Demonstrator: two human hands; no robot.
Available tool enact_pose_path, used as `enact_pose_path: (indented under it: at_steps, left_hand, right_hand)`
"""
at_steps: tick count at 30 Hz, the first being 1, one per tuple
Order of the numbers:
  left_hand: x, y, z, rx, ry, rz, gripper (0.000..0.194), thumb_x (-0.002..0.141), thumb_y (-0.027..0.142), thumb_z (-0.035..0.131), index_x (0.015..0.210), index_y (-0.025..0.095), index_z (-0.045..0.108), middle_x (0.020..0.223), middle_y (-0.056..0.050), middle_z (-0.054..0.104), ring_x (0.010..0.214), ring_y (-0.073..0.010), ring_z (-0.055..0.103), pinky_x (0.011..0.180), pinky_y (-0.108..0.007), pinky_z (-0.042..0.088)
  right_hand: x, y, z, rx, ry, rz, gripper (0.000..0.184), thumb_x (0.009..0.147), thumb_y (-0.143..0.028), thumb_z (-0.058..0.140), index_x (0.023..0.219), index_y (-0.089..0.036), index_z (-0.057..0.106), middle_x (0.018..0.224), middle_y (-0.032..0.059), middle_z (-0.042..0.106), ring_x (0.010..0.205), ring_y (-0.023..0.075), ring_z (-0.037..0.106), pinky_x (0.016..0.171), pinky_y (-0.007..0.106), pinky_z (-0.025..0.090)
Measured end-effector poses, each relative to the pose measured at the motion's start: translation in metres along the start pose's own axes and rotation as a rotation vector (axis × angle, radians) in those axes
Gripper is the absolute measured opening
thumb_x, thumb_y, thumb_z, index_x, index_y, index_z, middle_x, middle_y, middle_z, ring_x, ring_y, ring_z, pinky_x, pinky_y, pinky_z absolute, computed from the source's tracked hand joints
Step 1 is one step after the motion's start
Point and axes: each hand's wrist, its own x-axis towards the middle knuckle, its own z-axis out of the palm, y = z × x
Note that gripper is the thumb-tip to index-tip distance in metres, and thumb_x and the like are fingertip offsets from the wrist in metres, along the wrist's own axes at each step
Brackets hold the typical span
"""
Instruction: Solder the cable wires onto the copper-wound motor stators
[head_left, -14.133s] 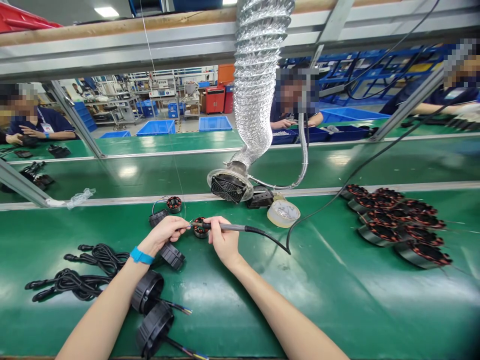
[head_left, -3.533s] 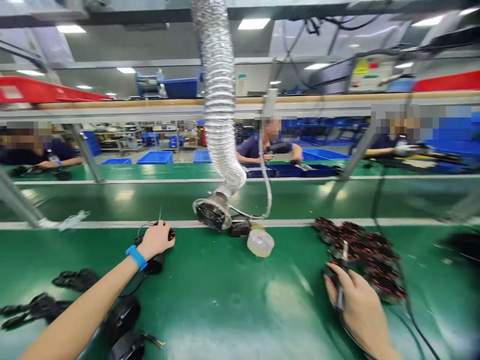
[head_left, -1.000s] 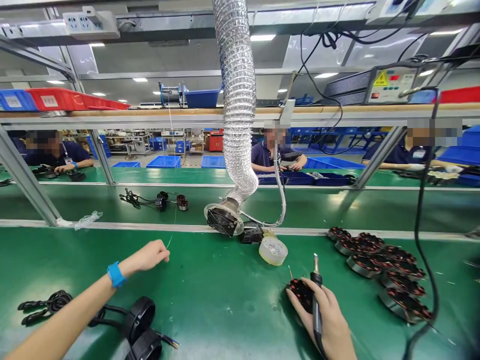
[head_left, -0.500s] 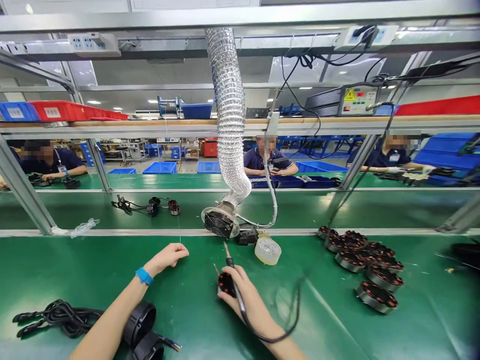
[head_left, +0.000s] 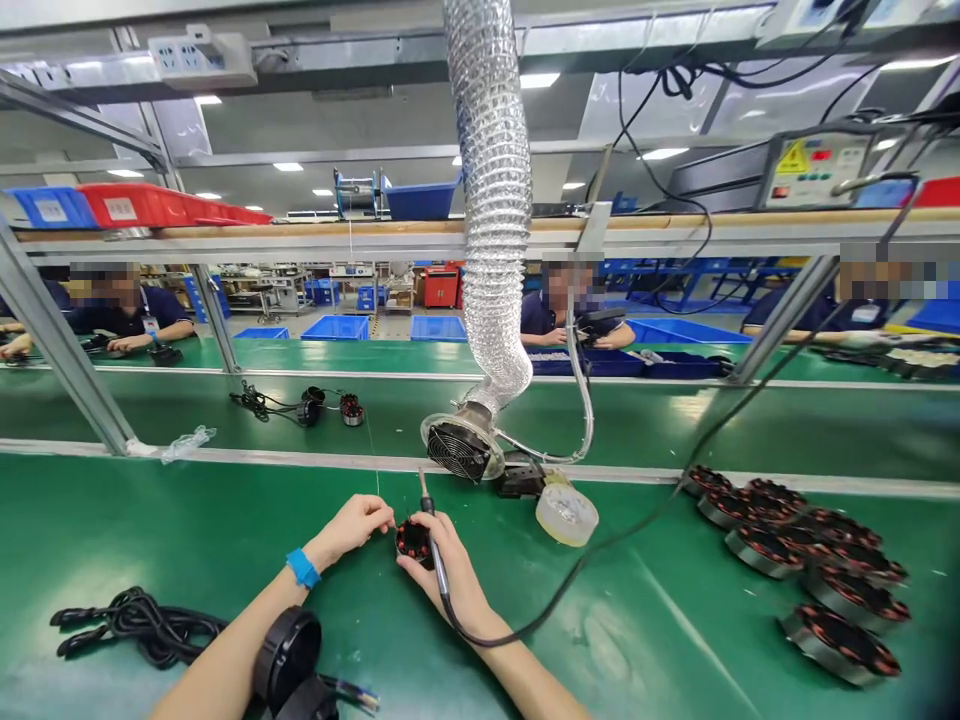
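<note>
My right hand [head_left: 457,575] grips a motor stator [head_left: 413,541] with copper windings. A soldering iron [head_left: 436,560] lies between that hand and the stator, its tip pointing up and away. Close to the stator's left side, my left hand [head_left: 360,524], with a blue band at the wrist, has its fingers pinched on a thin solder wire [head_left: 378,470]. This wire comes down from a spool [head_left: 358,193] on the upper shelf. Whether the wire touches the stator cannot be made out. The iron's cable runs right across the bench.
Several stators [head_left: 840,640] lie at the right. Black housings [head_left: 289,655] and coiled cables [head_left: 142,625] are by my left forearm. A fume duct with a fan [head_left: 459,450] hangs ahead, near a round translucent container [head_left: 568,515]. Co-workers sit across the bench.
My right hand has moved left with the stator and soldering iron, bringing the stator up beside my left hand. The view has shifted, and the iron's cable is pulled straighter.
</note>
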Motion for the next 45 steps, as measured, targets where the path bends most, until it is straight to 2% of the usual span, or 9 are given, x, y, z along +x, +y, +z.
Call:
enact_pose_path:
  at_steps: [5,11,17,21,27,30,34,39,45]
  left_hand:
    - [-0.005,0.005,-0.006,-0.170,-0.121,-0.136,0.034,0.070,0.047,0.065,0.066,0.014,0.058,0.055,0.004,0.046,0.040,-0.0037,0.022,0.039,-0.023,0.010]
    - [-0.006,0.011,0.000,-0.305,-0.268,-0.154,0.046,0.065,0.055,0.074,0.075,0.010,0.068,0.052,0.004,0.047,0.040,-0.0028,0.022,0.041,-0.024,0.009]
    - [0.000,0.014,0.007,-0.176,-0.032,-0.107,0.062,0.071,0.074,0.059,0.067,0.012,0.061,0.046,0.004,0.045,0.035,-0.0038,0.022,0.039,-0.024,0.010]
    - [0.002,0.015,0.006,-0.137,0.051,-0.073,0.051,0.072,0.067,0.062,0.072,0.016,0.056,0.049,0.006,0.046,0.035,-0.0039,0.022,0.038,-0.023,0.011]
    - [-0.006,0.010,-0.007,0.005,-0.083,-0.070,0.049,0.075,0.062,0.061,0.065,0.014,0.057,0.053,0.003,0.051,0.038,-0.0041,0.026,0.039,-0.024,0.014]
    - [-0.007,0.008,-0.005,-0.120,-0.148,-0.096,0.051,0.071,0.065,0.064,0.067,0.014,0.057,0.055,0.003,0.050,0.039,-0.0033,0.025,0.040,-0.024,0.012]
    - [-0.002,0.010,0.005,-0.264,-0.163,-0.114,0.051,0.070,0.064,0.069,0.071,0.013,0.058,0.055,0.005,0.046,0.040,-0.0028,0.023,0.042,-0.023,0.009]
    - [-0.008,0.013,-0.003,-0.150,-0.141,-0.137,0.055,0.079,0.066,0.056,0.072,0.012,0.063,0.054,0.003,0.049,0.039,-0.0045,0.021,0.041,-0.025,0.011]
    - [-0.018,0.011,-0.007,0.184,-0.429,0.038,0.034,0.080,0.047,0.063,0.080,0.014,0.073,0.074,-0.003,0.068,0.059,-0.0103,0.047,0.056,-0.023,0.033]
  right_hand:
    - [0.001,0.001,-0.004,-0.002,0.008,-0.032,0.044,0.077,-0.010,0.064,0.117,-0.026,0.054,0.111,0.0060,0.057,0.100,0.0218,0.062,0.091,0.033,0.052]
    - [0.005,0.002,-0.007,0.030,-0.019,-0.064,0.046,0.070,-0.006,0.060,0.112,-0.025,0.055,0.104,0.0041,0.059,0.091,0.0207,0.063,0.082,0.030,0.053]
    - [0.005,-0.006,-0.008,0.042,-0.036,-0.063,0.048,0.067,-0.003,0.056,0.109,-0.025,0.055,0.102,0.0032,0.060,0.091,0.0202,0.063,0.083,0.029,0.052]
    - [0.003,-0.009,-0.007,0.049,-0.048,-0.066,0.048,0.066,-0.003,0.057,0.109,-0.025,0.055,0.101,0.0034,0.060,0.091,0.0206,0.063,0.083,0.030,0.052]
    - [-0.002,-0.001,-0.007,0.095,-0.090,-0.017,0.050,0.075,-0.010,0.064,0.120,-0.026,0.053,0.114,0.0064,0.058,0.104,0.0231,0.060,0.093,0.035,0.050]
    - [-0.002,-0.003,-0.008,0.103,-0.107,-0.018,0.044,0.078,-0.013,0.066,0.118,-0.026,0.054,0.115,0.0066,0.058,0.106,0.0225,0.059,0.096,0.035,0.048]
    - [-0.001,-0.005,-0.009,0.113,-0.109,-0.021,0.046,0.077,-0.013,0.072,0.118,-0.025,0.055,0.113,0.0047,0.058,0.104,0.0201,0.059,0.096,0.033,0.046]
    - [-0.001,-0.003,-0.010,0.107,-0.088,0.004,0.049,0.076,-0.013,0.074,0.120,-0.025,0.054,0.113,0.0042,0.058,0.103,0.0192,0.059,0.095,0.032,0.046]
    - [0.002,0.007,-0.015,0.094,-0.027,-0.007,0.045,0.077,-0.017,0.075,0.117,-0.024,0.055,0.113,0.0051,0.060,0.104,0.0207,0.060,0.095,0.033,0.047]
